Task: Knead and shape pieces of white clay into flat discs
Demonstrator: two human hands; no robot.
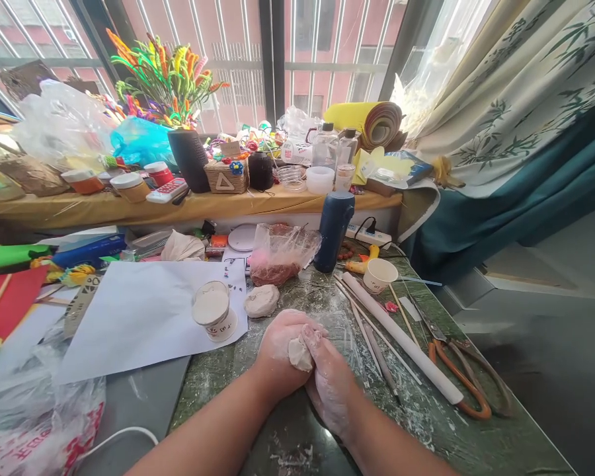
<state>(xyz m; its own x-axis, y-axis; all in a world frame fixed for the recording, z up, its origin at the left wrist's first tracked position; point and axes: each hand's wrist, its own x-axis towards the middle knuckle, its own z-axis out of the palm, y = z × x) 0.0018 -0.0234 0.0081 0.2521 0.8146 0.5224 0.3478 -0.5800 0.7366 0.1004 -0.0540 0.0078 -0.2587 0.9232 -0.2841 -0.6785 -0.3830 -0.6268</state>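
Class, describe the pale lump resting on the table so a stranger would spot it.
Find the big white paper. At its right edge, just in front of the clear bag, sits the lump, roundish and flattish. It lies free, unlike the held lump between the left hand and right hand.

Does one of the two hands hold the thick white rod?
No, the rod lies on the table, while the left hand and right hand hold a pale lump.

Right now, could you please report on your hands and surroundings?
Left hand and right hand together, pale lump between them. Second lump just beyond. White rod to right, clear of hands.
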